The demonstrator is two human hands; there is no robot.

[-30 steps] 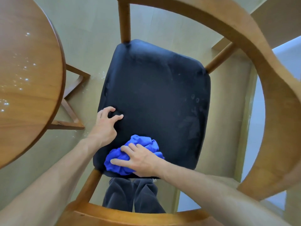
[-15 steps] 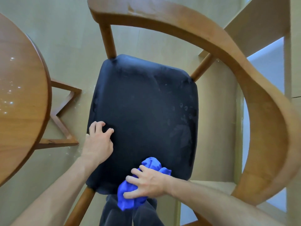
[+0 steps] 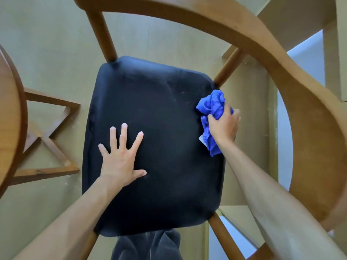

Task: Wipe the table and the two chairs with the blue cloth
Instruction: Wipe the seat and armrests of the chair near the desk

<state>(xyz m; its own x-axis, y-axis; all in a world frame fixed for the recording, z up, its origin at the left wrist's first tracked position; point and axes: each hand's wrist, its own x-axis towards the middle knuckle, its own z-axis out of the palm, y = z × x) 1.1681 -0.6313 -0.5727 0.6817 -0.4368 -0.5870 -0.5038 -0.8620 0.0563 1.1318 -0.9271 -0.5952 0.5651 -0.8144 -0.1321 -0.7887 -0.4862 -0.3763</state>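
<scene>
A wooden chair with a dark navy seat cushion (image 3: 165,113) fills the middle of the view, and its curved wooden backrest (image 3: 281,72) arcs over the top and right. My left hand (image 3: 120,158) presses flat on the seat's left half, fingers spread and straight. My right hand (image 3: 224,124) grips the crumpled blue cloth (image 3: 211,107) against the seat's right edge, near the back right post. A small white label hangs from the cloth's lower part.
The round wooden table's edge (image 3: 13,113) curves along the left, with its crossed wooden base (image 3: 52,147) on the beige floor. Pale shelf boards (image 3: 300,14) stand at the right, behind the backrest. My dark trousers (image 3: 148,244) show below the seat's front edge.
My right hand carried the blue cloth from the seat's front edge up along to its right edge. My left hand moved inward from the seat's left edge and flattened, fingers spread.
</scene>
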